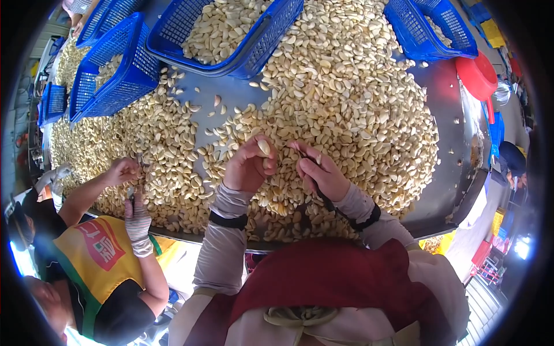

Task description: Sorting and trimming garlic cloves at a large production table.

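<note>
A spread heap of peeled garlic cloves (368, 129) lies before me on a metal table (448, 125). Over its near part, my left hand (244, 171) pinches a pale garlic clove (263, 147) between curled fingers and thumb. Just to the right, my right hand (323, 169) is closed around a slim dark-handled tool (321, 195), possibly a small knife; its blade cannot be made out. The two hands are close together but apart. Loose cloves lie beneath both.
Blue plastic baskets (246, 71) (114, 97) (426, 47) holding cloves stand across the far side. A red plastic dipper (478, 78) rests at the table's right edge. On the left, a co-worker's bare hand (123, 171) and gloved hand (138, 222) are over the cloves.
</note>
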`<state>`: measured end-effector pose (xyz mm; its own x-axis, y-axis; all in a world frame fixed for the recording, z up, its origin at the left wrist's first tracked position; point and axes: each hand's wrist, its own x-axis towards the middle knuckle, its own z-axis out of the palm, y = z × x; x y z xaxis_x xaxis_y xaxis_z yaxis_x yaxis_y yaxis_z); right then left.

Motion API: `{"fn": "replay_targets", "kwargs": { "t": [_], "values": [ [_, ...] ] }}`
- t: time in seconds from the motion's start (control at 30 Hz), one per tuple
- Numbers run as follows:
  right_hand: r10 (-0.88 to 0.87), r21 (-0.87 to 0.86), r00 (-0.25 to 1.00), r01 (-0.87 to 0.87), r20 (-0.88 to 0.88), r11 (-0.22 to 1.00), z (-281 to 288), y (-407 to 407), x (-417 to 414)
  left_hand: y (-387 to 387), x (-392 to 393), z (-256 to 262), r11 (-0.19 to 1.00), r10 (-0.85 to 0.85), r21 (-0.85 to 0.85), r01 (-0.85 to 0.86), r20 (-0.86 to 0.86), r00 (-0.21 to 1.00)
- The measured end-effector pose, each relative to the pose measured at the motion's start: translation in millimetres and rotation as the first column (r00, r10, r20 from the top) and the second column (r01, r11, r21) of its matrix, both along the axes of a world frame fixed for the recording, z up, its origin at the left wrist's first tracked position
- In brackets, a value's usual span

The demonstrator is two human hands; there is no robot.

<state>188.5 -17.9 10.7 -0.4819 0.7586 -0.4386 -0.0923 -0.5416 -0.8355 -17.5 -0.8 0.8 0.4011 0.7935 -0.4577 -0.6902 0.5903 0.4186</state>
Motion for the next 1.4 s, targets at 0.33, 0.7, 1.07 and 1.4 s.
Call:
{"fn": "replay_targets", "kwargs": {
  "t": [0.33,0.7,1.07,1.4],
  "values": [
    [0.027,0.034,0.997,-0.030,0.069,0.999,7.2,4.2,-5.5,51.0,-41.9,-46.8,0.948,0.236,0.082,-0.309,-0.831,0.504],
    [0.027,0.219,0.987,-0.062,0.157,0.974,8.5,6.4,-8.2,91.3,-42.6,-28.1,0.973,0.100,0.225,0.056,-0.625,0.774],
    [-0.272,0.335,0.950,0.209,0.152,0.919,2.9,15.0,-13.5,0.6,26.8,8.1,0.986,-0.109,0.058,0.159,-0.506,0.856],
    [-0.292,0.285,0.853,0.178,0.432,0.942,-10.1,18.7,73.9,32.8,38.5,75.0,0.983,0.147,-0.088,-0.162,-0.157,0.977]
  ]
}}
